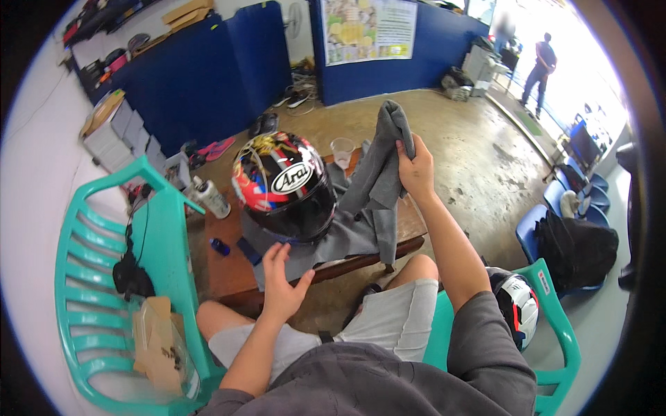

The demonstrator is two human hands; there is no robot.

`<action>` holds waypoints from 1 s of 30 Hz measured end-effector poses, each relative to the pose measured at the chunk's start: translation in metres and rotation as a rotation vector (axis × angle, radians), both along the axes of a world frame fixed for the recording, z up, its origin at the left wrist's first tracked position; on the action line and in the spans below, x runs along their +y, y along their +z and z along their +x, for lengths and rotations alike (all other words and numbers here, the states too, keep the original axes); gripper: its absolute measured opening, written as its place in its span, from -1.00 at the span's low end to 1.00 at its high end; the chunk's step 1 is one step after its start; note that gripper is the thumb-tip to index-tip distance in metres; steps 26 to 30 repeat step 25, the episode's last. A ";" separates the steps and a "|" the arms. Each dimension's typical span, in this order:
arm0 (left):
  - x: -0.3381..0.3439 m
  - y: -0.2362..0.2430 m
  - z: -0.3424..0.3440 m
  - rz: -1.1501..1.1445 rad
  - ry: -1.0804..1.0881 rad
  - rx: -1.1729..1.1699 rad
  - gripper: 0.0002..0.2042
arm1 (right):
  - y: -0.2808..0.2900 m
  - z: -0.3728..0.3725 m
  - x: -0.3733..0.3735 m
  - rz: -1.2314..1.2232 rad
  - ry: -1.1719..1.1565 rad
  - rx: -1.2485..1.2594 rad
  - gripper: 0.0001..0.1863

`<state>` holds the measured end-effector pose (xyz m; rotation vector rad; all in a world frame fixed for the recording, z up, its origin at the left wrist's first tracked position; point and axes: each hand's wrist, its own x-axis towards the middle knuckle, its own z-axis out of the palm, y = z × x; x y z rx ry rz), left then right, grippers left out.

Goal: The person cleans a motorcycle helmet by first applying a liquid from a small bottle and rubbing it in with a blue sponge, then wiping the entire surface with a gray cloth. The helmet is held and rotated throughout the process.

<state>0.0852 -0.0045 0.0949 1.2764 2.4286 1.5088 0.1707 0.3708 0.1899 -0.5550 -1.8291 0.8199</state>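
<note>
A full-face motorcycle helmet (288, 184), patterned in red, black and gold with a dark visor, rests on a grey cloth (368, 236) spread over a low wooden table (225, 274). Raised to the right of the helmet, my right hand (417, 168) grips a folded grey cloth (380, 163), whose lower end hangs down toward the table. My left hand (283, 286) is just in front of the helmet's lower edge, fingers apart and holding nothing. Whether its fingertips touch the helmet I cannot tell. Behind the helmet stands a clear plastic cup (342, 150).
A white bottle (211, 199) and a small dark blue bottle (220, 246) stand left of the helmet. Green plastic chairs (166, 236) flank me, with a second helmet (515, 305) at my right. Blue partitions (201, 83) rise behind. A person (539, 73) stands by the doorway.
</note>
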 end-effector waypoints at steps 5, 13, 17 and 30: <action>0.047 0.003 -0.002 -0.079 -0.444 -0.247 -0.38 | -0.041 0.005 0.020 0.325 -0.142 -0.310 -0.47; 0.126 -0.010 -0.014 -0.433 -1.016 -0.699 -0.39 | -0.136 0.042 0.040 0.262 0.277 -0.688 -0.34; 0.124 -0.008 0.007 -0.619 -1.209 -0.693 -0.30 | -0.124 0.094 0.054 -0.031 0.151 -0.808 -0.44; 0.104 0.136 0.001 -0.975 -0.827 -0.588 -0.33 | -0.044 0.203 0.064 -0.246 0.311 -1.142 -0.45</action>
